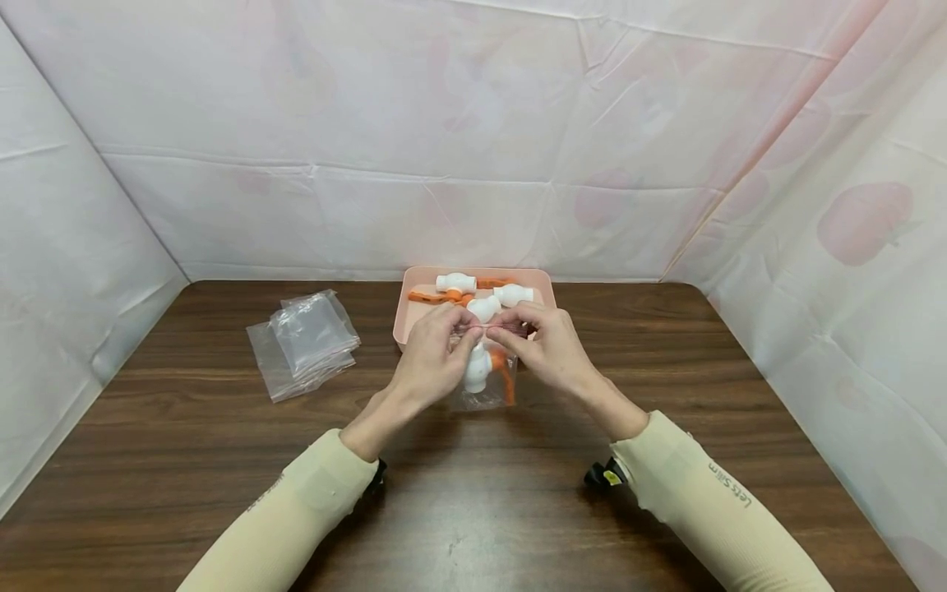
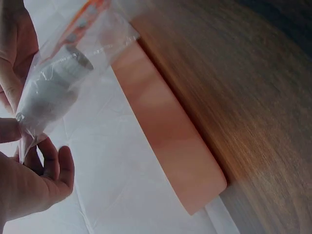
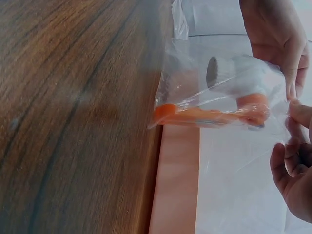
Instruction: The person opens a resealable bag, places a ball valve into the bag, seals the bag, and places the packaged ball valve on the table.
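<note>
A clear zip bag point(image 1: 486, 401) hangs by its top edge from both hands, in front of the pink tray. Inside it is a white ball valve point(image 1: 477, 370) with an orange lever handle point(image 3: 204, 115). My left hand point(image 1: 435, 349) pinches the bag's mouth between thumb and index finger. Close beside it, my right hand point(image 1: 546, 344) pinches the same edge, the fingertips of both hands nearly meeting. In the left wrist view the bagged valve point(image 2: 51, 90) tilts above the tray's side. Whether the bag's seal is fully pressed cannot be told.
The pink tray point(image 1: 401, 325) stands at the back of the wooden table point(image 1: 473, 510), holding several more white valves point(image 1: 514, 295) with orange handles. A stack of clear bags point(image 1: 307, 341) lies left of it. Pale curtains point(image 1: 444, 148) rise behind and at both sides.
</note>
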`<move>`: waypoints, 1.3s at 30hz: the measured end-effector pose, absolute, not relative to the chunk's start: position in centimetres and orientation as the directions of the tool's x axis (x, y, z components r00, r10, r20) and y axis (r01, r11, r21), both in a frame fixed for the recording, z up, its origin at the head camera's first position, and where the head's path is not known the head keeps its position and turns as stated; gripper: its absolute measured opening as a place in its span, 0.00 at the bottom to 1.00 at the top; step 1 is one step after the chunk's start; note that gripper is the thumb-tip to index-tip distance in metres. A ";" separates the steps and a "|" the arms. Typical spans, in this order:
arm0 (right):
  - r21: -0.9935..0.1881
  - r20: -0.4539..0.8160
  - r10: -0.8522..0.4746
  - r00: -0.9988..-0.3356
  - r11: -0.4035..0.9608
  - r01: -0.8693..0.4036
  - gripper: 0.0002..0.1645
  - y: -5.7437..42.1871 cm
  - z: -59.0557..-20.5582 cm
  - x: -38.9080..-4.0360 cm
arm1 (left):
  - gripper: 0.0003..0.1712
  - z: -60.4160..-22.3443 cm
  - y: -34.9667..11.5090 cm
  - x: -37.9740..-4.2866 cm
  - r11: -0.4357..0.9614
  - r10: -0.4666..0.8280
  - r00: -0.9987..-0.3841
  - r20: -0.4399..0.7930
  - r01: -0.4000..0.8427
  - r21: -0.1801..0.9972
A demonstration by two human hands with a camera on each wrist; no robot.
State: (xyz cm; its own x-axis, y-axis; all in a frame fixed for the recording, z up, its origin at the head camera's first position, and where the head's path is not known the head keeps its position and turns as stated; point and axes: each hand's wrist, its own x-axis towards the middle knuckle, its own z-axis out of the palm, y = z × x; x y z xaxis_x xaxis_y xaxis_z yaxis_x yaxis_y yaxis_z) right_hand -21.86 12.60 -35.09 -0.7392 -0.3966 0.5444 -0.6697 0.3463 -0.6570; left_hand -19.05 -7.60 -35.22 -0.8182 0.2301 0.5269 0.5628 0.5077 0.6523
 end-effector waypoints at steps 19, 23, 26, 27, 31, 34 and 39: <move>-0.743 0.451 -0.368 -0.813 0.350 -0.570 0.03 13.5 -34.6 -22.1 | 0.03 -35.4 -8.8 -19.7 0.398 0.259 -0.856 0.446 0.516 0.759; -0.750 0.453 -0.377 -0.808 0.329 -0.574 0.04 13.4 -34.5 -22.0 | 0.03 -35.2 -8.8 -19.8 0.411 0.281 -0.821 0.497 0.571 0.711; -0.767 0.449 -0.370 -0.814 0.307 -0.563 0.04 13.4 -34.5 -21.9 | 0.03 -35.1 -8.8 -19.8 0.431 0.283 -0.798 0.533 0.602 0.672; -0.770 0.451 -0.366 -0.814 0.303 -0.562 0.04 13.4 -34.6 -21.8 | 0.03 -35.1 -8.8 -19.8 0.435 0.282 -0.793 0.540 0.607 0.665; -0.755 0.479 -0.343 -0.808 0.308 -0.579 0.04 13.3 -34.7 -21.8 | 0.03 -35.1 -8.7 -19.8 0.454 0.265 -0.801 0.536 0.595 0.663; -0.741 0.500 -0.315 -0.806 0.327 -0.587 0.05 13.3 -34.9 -21.9 | 0.03 -35.2 -8.6 -19.7 0.473 0.236 -0.820 0.522 0.566 0.676; -0.768 0.476 -0.282 -0.833 0.329 -0.550 0.11 13.6 -35.3 -21.9 | 0.03 -35.3 -8.6 -19.8 0.502 0.165 -0.842 0.513 0.520 0.691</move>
State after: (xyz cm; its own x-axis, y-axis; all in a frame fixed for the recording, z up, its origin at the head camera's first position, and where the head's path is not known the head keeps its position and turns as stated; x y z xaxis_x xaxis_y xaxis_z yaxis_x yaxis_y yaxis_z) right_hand -21.88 13.56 -35.25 -0.8328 -0.2823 0.4763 -0.5504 0.3286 -0.7676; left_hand -19.81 -8.57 -35.33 -0.8422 0.1651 0.5133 0.5197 0.5021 0.6912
